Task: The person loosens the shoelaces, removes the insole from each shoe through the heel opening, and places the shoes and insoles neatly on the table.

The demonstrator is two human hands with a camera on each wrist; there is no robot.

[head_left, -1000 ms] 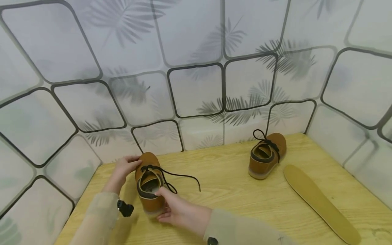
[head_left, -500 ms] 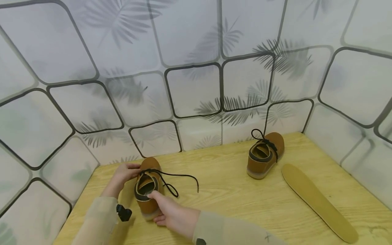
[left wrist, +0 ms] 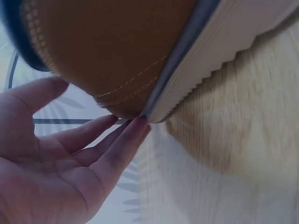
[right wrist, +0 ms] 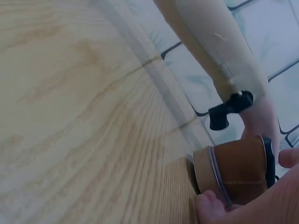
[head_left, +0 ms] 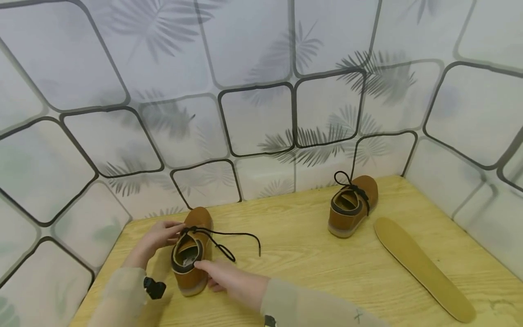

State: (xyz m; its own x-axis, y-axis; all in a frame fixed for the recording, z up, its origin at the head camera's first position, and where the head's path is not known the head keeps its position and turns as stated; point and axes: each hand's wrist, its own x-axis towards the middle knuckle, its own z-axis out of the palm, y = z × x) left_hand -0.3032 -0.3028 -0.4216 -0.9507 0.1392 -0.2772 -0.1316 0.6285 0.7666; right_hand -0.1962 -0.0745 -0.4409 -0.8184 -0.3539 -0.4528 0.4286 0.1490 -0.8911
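Observation:
A brown leather shoe [head_left: 189,284] with a dark collar and black laces stands at the table's left, toe toward the wall. My left hand [head_left: 163,236] is at its left side near the toe. In the left wrist view, the fairly straight fingers [left wrist: 126,140] touch the shoe just above the ridged sole, and the thumb lies higher up. My right hand [head_left: 224,274] holds the heel, its thumb on the back collar and its fingertips low beside the sole. One lace end trails off to the right. A second brown shoe [head_left: 343,220], laces in a bow, stands farther right.
A long tan insole-shaped piece [head_left: 425,268] lies on the yellow wood-grain table [head_left: 294,254] at the right. Patterned wall covering [head_left: 261,118] rises behind the table and along both sides.
The held shoe has shifted slightly left, with its heel turned leftward. Both hands have moved left along with it. The other shoe and the tan piece stay put.

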